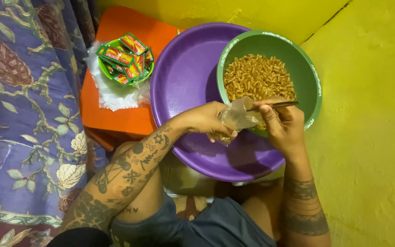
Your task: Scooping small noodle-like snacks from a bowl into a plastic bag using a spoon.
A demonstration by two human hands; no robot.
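Observation:
My left hand grips a small clear plastic bag over the purple basin. My right hand holds a thin brown spoon handle whose end goes into the bag's mouth. Just beyond both hands sits a green bowl filled with short orange-brown snack sticks; it rests inside the right part of the purple basin.
A small green bowl with red-and-green sachets stands on white plastic atop an orange stool at the left. A floral cloth covers the far left. Yellow floor lies to the right. My bare knees and grey shorts are below.

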